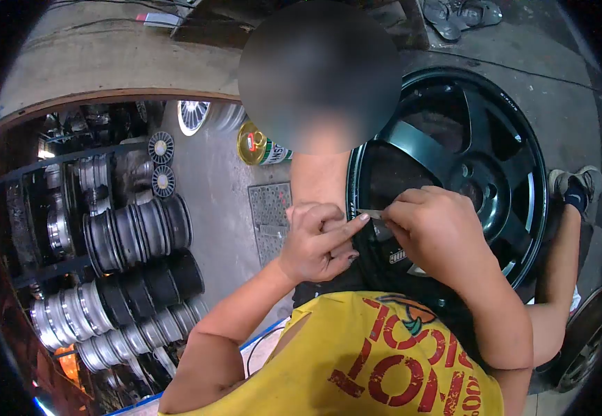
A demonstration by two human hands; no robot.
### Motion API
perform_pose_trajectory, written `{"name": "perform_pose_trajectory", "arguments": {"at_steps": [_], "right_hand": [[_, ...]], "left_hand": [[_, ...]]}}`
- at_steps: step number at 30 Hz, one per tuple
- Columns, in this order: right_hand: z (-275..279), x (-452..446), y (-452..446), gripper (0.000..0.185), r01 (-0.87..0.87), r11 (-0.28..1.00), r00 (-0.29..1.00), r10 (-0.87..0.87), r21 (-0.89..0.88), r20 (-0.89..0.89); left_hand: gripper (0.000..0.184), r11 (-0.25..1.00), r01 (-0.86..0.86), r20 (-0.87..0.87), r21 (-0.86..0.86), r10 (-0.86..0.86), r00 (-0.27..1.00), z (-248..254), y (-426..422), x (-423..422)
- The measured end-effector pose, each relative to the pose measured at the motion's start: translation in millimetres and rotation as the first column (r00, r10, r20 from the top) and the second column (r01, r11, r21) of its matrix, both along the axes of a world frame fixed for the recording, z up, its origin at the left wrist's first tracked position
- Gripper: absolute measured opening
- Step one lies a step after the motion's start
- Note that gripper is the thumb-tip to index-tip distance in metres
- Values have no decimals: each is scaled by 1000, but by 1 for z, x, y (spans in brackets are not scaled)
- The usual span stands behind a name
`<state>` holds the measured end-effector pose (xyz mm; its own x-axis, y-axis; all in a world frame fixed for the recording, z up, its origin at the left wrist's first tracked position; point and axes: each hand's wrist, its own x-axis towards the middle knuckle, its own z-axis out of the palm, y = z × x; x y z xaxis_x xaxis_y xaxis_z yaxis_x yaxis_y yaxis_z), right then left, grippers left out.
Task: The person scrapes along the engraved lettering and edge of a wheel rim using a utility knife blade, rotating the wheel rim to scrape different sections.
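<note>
A dark green spoked car wheel rim (pixel 422 149) lies across my lap, with small white lettering on its lip. My right hand (pixel 436 232) pinches a small, thin, pale strip (pixel 370 213) between thumb and fingers over the left side of the rim. I cannot tell whether the strip is a blade or a sticker. Beside it, my left hand (pixel 321 239) has its index finger stretched to the rim's lip, close to the strip's tip. The other fingers of that hand are bent, its thumb apart, and nothing shows in its grasp.
Metal racks at left hold several stacked wheel rims (pixel 138 232). A gold-topped can (pixel 251 143) stands on the floor beyond my leg, near a perforated metal plate (pixel 271 215). Another wheel (pixel 588 340) is at lower right. Sandals (pixel 461 15) lie at the top right.
</note>
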<state>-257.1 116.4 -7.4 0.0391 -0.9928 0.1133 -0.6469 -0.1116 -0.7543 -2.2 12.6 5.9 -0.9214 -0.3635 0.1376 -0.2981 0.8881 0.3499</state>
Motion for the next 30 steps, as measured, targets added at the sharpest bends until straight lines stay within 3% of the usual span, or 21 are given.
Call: {"name": "perform_pose_trajectory", "arguments": {"at_steps": [18, 30], "right_hand": [[-2, 1, -4, 6, 37, 996, 999, -37, -79, 6], [-17, -6, -15, 4, -66, 998, 995, 66, -2, 69]], "left_hand": [[65, 999, -28, 12, 29, 28, 1000, -3, -1, 1], [64, 999, -34, 31, 39, 33, 999, -2, -1, 1]]}}
